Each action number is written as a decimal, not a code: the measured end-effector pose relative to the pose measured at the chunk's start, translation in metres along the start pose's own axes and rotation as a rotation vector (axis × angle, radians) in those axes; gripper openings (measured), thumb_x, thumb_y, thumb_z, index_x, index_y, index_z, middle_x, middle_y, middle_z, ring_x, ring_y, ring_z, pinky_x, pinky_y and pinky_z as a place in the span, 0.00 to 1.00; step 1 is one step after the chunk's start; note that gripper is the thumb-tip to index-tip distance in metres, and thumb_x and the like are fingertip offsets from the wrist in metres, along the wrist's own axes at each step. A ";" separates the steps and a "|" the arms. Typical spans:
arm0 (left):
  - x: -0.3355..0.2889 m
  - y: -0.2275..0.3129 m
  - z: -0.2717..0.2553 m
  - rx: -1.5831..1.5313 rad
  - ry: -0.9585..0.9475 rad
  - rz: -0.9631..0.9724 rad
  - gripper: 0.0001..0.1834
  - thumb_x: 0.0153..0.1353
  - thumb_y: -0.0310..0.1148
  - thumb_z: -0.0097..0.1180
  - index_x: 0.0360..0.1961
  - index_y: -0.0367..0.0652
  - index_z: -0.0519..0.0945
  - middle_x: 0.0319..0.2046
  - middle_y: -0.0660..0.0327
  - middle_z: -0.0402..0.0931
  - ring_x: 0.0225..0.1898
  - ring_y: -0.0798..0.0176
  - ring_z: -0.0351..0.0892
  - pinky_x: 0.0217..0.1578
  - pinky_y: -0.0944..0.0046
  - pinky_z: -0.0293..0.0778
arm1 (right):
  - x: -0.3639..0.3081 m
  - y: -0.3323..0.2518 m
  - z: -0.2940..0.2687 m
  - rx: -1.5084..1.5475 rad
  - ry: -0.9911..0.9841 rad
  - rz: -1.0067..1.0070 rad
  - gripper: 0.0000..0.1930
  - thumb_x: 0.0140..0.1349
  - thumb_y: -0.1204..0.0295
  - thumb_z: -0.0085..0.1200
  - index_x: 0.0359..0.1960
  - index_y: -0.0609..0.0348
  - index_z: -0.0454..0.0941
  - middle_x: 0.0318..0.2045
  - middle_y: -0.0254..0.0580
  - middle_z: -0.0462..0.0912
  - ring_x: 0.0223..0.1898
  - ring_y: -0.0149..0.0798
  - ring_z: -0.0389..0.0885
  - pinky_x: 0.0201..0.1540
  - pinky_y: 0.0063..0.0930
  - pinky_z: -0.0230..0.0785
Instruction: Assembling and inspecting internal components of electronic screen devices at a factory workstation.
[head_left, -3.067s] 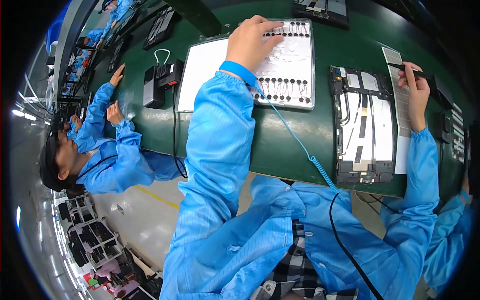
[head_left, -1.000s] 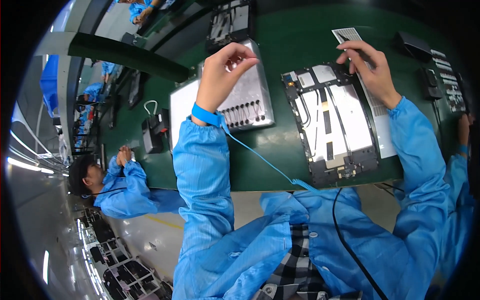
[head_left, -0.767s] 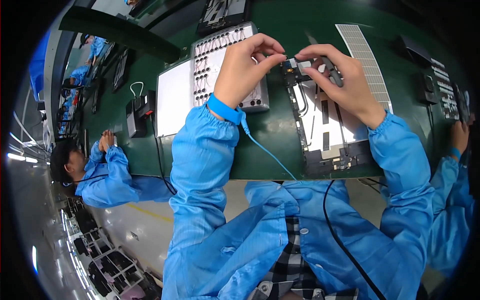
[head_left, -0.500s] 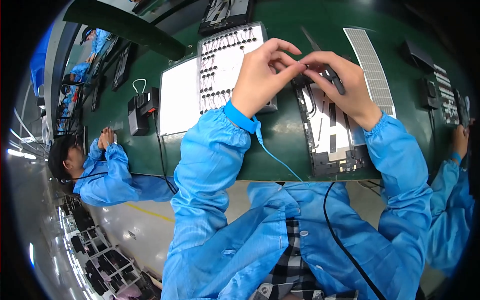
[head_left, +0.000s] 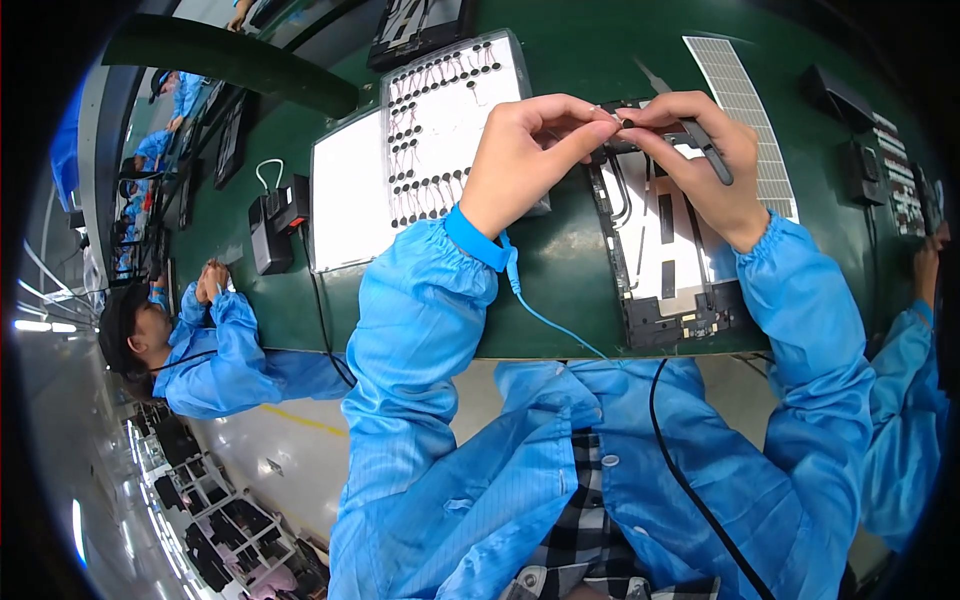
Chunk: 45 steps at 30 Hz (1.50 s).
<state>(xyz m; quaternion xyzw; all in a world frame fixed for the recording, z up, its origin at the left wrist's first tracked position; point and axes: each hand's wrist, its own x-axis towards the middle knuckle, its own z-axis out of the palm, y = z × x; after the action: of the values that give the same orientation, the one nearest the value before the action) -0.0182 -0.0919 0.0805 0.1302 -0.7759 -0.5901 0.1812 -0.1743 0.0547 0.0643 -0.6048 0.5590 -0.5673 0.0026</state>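
Observation:
My left hand (head_left: 525, 155) and my right hand (head_left: 715, 150) meet fingertip to fingertip over the far end of an opened flat black device (head_left: 665, 250). Pinched between them is a small round black part (head_left: 627, 123), similar to the wired discs on the sheet to the left. Fingers partly hide it. Dark tweezers (head_left: 712, 155) are tucked in my right hand, their tip pointing away from me. A blue wrist strap (head_left: 475, 238) with a coiled cord circles my left wrist.
A white sheet (head_left: 345, 200) and a clear tray (head_left: 440, 130) with rows of wired black discs lie left. At right are a gridded label strip (head_left: 740, 110) and a black box (head_left: 862, 175). Co-workers sit on both sides; a green post (head_left: 230, 60) crosses the far left.
The fingertips have shifted slightly right, and the small black part between them shows more. The tweezers have swung slightly right with my right hand.

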 end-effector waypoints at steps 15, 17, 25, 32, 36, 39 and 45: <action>-0.002 -0.001 0.000 0.003 -0.029 -0.012 0.08 0.63 0.30 0.62 0.37 0.36 0.83 0.32 0.64 0.83 0.34 0.75 0.78 0.36 0.74 0.74 | -0.003 0.002 0.000 0.000 -0.039 -0.111 0.12 0.57 0.77 0.66 0.42 0.59 0.81 0.35 0.39 0.86 0.35 0.35 0.87 0.37 0.23 0.80; -0.002 -0.002 0.001 -0.036 -0.022 0.001 0.07 0.62 0.30 0.62 0.34 0.36 0.83 0.30 0.65 0.83 0.31 0.77 0.76 0.34 0.74 0.72 | -0.004 0.004 -0.001 -0.002 -0.045 -0.139 0.12 0.56 0.77 0.66 0.42 0.59 0.81 0.35 0.40 0.86 0.35 0.35 0.88 0.38 0.23 0.80; -0.003 0.003 0.000 -0.167 -0.098 0.016 0.05 0.62 0.28 0.60 0.36 0.38 0.80 0.33 0.64 0.82 0.35 0.73 0.81 0.39 0.72 0.75 | -0.010 -0.002 0.005 0.165 0.033 -0.019 0.11 0.57 0.79 0.66 0.41 0.62 0.79 0.37 0.43 0.86 0.39 0.36 0.88 0.43 0.24 0.81; -0.002 0.009 -0.021 0.207 0.085 0.139 0.05 0.58 0.29 0.62 0.29 0.39 0.81 0.27 0.66 0.83 0.31 0.75 0.80 0.33 0.72 0.74 | -0.006 -0.001 0.008 0.534 0.166 0.264 0.11 0.61 0.84 0.60 0.42 0.62 0.75 0.40 0.45 0.84 0.47 0.40 0.86 0.50 0.25 0.80; 0.004 -0.006 -0.085 0.862 0.271 0.163 0.08 0.57 0.36 0.60 0.30 0.42 0.82 0.27 0.62 0.82 0.27 0.62 0.80 0.30 0.63 0.74 | -0.002 0.000 -0.002 0.543 0.192 0.304 0.11 0.60 0.84 0.61 0.42 0.61 0.75 0.40 0.43 0.84 0.49 0.37 0.85 0.53 0.26 0.77; 0.000 -0.020 -0.105 0.922 0.287 0.082 0.09 0.57 0.37 0.59 0.31 0.43 0.82 0.30 0.61 0.80 0.28 0.58 0.79 0.32 0.59 0.74 | -0.001 0.000 -0.001 0.490 0.155 0.340 0.12 0.60 0.83 0.61 0.43 0.60 0.75 0.40 0.43 0.85 0.49 0.37 0.85 0.53 0.25 0.77; -0.001 -0.020 -0.110 1.011 0.300 0.108 0.10 0.59 0.38 0.60 0.33 0.43 0.83 0.33 0.60 0.78 0.31 0.57 0.78 0.34 0.58 0.73 | 0.002 0.006 -0.009 0.411 0.145 0.261 0.10 0.62 0.79 0.61 0.44 0.58 0.76 0.40 0.42 0.85 0.49 0.38 0.84 0.52 0.26 0.77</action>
<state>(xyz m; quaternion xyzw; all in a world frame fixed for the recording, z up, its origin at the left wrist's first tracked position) 0.0308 -0.1923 0.0876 0.2439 -0.9347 -0.1072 0.2351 -0.1851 0.0561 0.0650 -0.4719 0.5041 -0.7057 0.1587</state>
